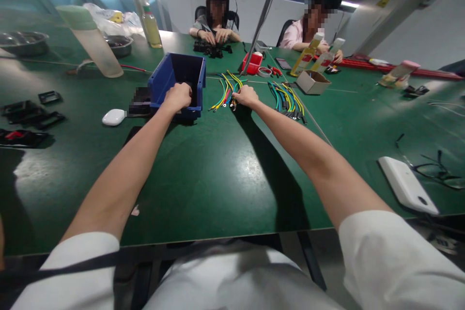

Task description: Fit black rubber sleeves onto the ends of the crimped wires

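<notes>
My left hand (178, 96) reaches over the low front of a blue plastic bin (157, 80), its fingers curled down inside. Whatever those fingers hold is hidden. To the right of the bin, a loose bunch of coloured cables (220, 99) with ring terminals lies on the green table. My right hand (247, 96) is closed over the right side of this bunch, fingertips pinched on cables near the terminal ends. A second bunch of yellow, green, blue and black cables (287, 99) lies to the right of that hand, apart from it.
Left of the bin are a white case (114, 117), black plastic frames (27, 112) and a tilted bottle (95, 43). A small cardboard box (313, 82), a white power bank (407, 185) and glasses (436, 170) lie right. Two people sit across the table (232, 179).
</notes>
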A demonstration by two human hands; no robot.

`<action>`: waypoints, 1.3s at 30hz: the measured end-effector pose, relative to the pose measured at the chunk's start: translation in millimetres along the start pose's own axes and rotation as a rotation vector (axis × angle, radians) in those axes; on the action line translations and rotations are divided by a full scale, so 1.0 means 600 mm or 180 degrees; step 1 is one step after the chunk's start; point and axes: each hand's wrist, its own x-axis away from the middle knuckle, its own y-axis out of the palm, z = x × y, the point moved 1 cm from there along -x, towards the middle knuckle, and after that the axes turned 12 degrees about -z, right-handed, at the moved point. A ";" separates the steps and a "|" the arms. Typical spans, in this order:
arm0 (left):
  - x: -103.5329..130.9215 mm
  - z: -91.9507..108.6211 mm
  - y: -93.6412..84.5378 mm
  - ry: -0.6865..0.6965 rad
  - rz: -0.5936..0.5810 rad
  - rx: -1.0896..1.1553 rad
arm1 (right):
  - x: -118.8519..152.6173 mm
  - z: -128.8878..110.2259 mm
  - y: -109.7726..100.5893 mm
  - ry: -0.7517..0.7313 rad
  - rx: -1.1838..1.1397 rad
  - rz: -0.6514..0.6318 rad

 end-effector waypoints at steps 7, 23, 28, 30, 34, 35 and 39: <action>-0.015 -0.010 0.008 0.0109 0.0159 0.0235 | -0.016 -0.021 -0.018 0.0188 0.0058 -0.0485; -0.004 -0.009 0.006 0.0176 0.0053 0.0218 | 0.006 -0.010 -0.031 0.0602 -0.2056 -0.1549; -0.004 -0.010 0.006 0.0270 0.0094 0.0177 | 0.034 -0.006 -0.031 0.0591 -0.3384 -0.1256; -0.005 -0.010 0.006 0.0304 0.0154 0.0157 | 0.045 -0.003 -0.028 0.0627 -0.3758 -0.1270; -0.006 -0.009 0.004 0.0377 0.0126 0.0184 | 0.067 0.004 -0.025 0.0640 -0.3996 -0.1356; -0.005 -0.009 0.004 0.0404 0.0110 0.0197 | 0.072 0.006 -0.025 0.0628 -0.4050 -0.1395; -0.004 -0.007 0.002 0.0483 0.0125 0.0204 | 0.089 0.009 -0.031 0.0573 -0.4204 -0.1576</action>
